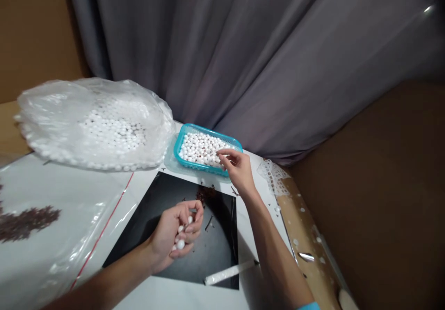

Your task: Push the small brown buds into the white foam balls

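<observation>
My left hand [178,233] is cupped over the black sheet [139,222], its fingers curled around several small white balls [180,244]. Up at the blue plastic basket [206,166], my right hand [236,166] reaches over the near right corner. Its thumb and forefinger are brought together in a pinch; whatever lies between the fingertips is too small to make out. Many more white balls [198,147] fill the basket. Small dark brown bits [206,193] lie in a loose pile at the sheet's far edge, between the two hands.
A large clear bag [62,110] of white balls stands at the back left. In front of it lies a clear plastic bag [86,217] with a red strip and brown pieces. A white stick [229,273], lace [274,176] and a shiny metal piece [306,257] lie rightward. Grey curtain [208,46] hangs behind.
</observation>
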Demonstrator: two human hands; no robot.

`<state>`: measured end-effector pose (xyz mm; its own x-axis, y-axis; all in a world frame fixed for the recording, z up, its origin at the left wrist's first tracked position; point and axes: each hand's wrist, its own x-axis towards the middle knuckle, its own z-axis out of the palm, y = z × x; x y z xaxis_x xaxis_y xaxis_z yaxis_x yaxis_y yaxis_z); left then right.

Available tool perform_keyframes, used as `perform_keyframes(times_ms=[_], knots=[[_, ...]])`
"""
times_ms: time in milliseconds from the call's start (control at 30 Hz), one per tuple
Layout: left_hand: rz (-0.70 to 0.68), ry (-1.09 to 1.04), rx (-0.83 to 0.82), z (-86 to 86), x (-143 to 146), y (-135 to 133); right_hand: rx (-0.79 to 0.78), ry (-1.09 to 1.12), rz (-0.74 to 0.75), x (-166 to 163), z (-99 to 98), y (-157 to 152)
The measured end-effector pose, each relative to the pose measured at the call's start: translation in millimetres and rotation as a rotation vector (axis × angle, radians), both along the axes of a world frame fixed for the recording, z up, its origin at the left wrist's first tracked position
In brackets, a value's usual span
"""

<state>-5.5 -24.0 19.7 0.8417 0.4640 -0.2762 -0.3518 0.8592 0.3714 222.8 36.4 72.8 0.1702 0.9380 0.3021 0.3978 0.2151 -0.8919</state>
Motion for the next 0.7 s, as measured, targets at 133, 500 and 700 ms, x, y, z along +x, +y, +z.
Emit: perform_keyframes(times_ms=[133, 500, 700], knots=[[0.100, 0.015, 0.007, -1.6, 1.3, 5.4, -0.018, -0.059, 0.042, -5.9, 4.6, 7.7], [-0.048, 0.198, 0.132, -6.8, 10.5, -2.1, -0.205, -0.112, -0.003, 19.3, -48.9, -69.3], [-0.344, 0.169, 0.042, -13.3, 11.6, -5.5, -0.180, -0.203, -0.083, 19.2, -82.5, -91.0]])
